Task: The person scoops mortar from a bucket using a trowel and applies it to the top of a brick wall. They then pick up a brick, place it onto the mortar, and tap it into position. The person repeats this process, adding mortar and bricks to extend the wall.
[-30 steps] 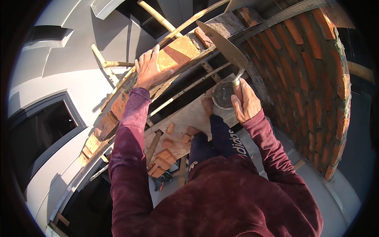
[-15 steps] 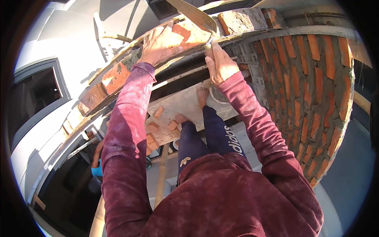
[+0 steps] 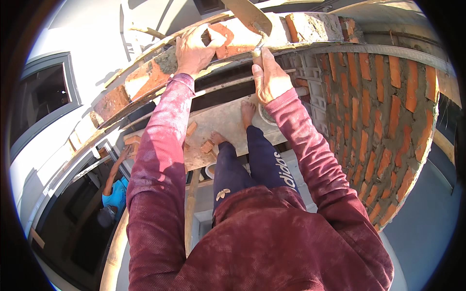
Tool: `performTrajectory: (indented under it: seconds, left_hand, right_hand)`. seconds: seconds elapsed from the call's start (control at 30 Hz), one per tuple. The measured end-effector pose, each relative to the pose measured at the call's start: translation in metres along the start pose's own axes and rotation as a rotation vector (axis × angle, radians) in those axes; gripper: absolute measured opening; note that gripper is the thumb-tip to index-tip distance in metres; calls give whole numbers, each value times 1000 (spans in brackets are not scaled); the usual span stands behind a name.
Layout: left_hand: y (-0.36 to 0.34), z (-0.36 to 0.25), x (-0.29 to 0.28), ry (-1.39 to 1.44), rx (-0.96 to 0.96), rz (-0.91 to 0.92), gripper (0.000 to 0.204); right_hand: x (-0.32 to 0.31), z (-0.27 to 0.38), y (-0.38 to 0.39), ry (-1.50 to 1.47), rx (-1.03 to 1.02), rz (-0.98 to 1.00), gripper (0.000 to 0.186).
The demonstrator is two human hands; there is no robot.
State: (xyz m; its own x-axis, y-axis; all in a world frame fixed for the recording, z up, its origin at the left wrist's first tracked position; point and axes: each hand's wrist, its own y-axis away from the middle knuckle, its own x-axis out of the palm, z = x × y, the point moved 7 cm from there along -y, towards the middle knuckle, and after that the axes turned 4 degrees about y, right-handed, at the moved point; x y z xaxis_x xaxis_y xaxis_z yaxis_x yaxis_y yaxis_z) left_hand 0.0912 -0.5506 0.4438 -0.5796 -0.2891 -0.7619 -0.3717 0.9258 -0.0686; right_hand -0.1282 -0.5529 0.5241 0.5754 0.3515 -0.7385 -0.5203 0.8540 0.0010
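Note:
My right hand (image 3: 273, 80) is closed round the handle of a trowel (image 3: 248, 15), thumb along the grip. Its broad metal blade points up over the top of a curved row of bricks. At that row, my left hand (image 3: 193, 54) curls over a brick (image 3: 228, 40), thumb and fingers bent round its end; part of that end is hidden by the hand. Grey mortar (image 3: 166, 61) sits on the row just left of my left hand. Right of the blade lies another mortar-smeared brick (image 3: 314, 26).
A curved brick wall (image 3: 374, 131) rises at the right. Under my feet is a plank (image 3: 225, 119) with loose brick pieces (image 3: 207, 146) and a bucket (image 3: 266, 115). At lower left, another person in blue (image 3: 115, 193) reaches towards bricks. A bamboo pole (image 3: 114, 250) stands nearby.
My left hand has gone from lying flatter on the bricks to curling its fingers and thumb. The trowel stays in my right hand. The other person's arm and blue top show more fully.

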Motion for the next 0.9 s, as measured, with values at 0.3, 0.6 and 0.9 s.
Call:
performTrajectory:
  seconds: [0.3, 0.6, 0.9]
  left_hand:
    - [5, -7, -4, -69, -1, -97, 41]
    - [7, -13, -5, -87, -3, -145, 44]
    - [8, -2, 3, -128, -58, -126, 49]
  right_hand:
    - [20, -9, -1, 2, 63, 86, 42]
    - [11, -6, -9, 113, 132, 140, 39]
    - [1, -10, -11, 148, 212, 207, 35]
